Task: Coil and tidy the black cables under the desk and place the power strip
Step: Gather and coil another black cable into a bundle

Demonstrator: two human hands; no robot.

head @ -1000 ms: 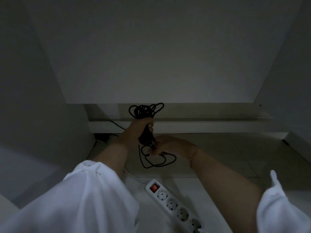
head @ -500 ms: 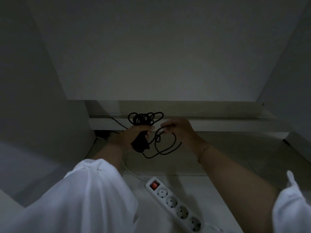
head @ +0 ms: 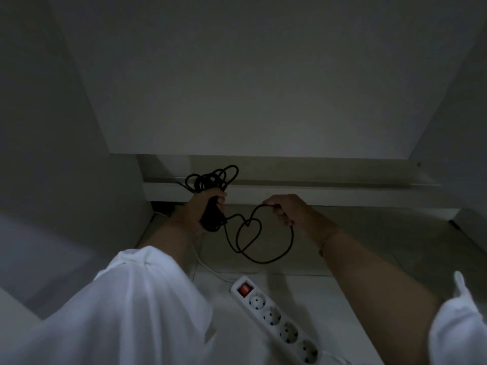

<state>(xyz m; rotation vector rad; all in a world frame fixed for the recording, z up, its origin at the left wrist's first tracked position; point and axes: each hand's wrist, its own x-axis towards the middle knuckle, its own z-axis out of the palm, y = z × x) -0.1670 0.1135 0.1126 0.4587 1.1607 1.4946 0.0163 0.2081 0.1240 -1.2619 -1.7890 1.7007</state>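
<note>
I see the left hand [head: 203, 206] clamped round the coil [head: 210, 177], beyond the power strip [head: 274, 317] and to its left; the right hand [head: 287, 209], beyond the strip, pinches the loose loop [head: 263, 241], which sags towards the strip's switch end. My worry is the spot where that loop crosses itself; a further pull could cinch it into a knot. The coil's upper turns fan out above the fist, so a slack grip might let them spill; the sagging loop could also snag the strip's white cord [head: 208, 267]. Compared with half a second ago, the right hand has drawn away from the left and the loop has opened wider and hangs lower; the strip has not been moved.
</note>
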